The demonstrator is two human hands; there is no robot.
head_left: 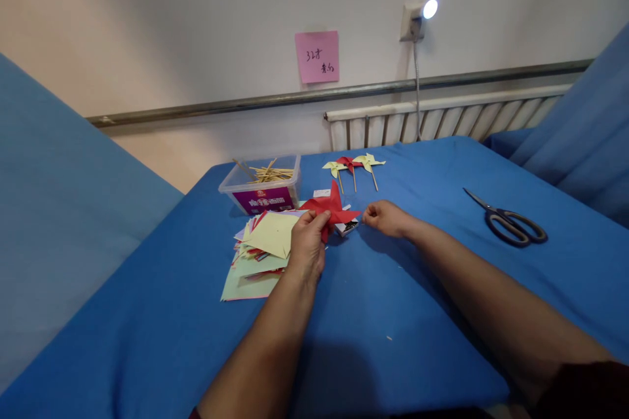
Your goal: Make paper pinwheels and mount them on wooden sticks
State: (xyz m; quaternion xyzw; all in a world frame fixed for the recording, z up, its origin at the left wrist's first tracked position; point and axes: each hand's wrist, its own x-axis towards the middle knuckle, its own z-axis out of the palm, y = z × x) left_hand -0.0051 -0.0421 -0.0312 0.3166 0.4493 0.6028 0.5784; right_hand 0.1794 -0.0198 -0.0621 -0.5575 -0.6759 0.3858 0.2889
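1. Red pinwheel [335, 209] sat in your left hand [308, 239], thumb pressed on top, above the desk [187, 314] between middle and far edge.
2. Your right hand [386, 217] was closed in a pinch beside a blade tip; contents, if any, couldn't be told.
3. Steady thumb pressure, sparing the creases, seemed best for keeping blades gathered.
4. Scissors [493, 210] lay toward the right edge, well apart.

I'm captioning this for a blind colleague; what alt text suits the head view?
A person's left hand holds a red paper pinwheel above a blue cloth, the right hand close beside it. Colored paper and a tub of sticks sit at left, three more pinwheels behind, scissors at right.
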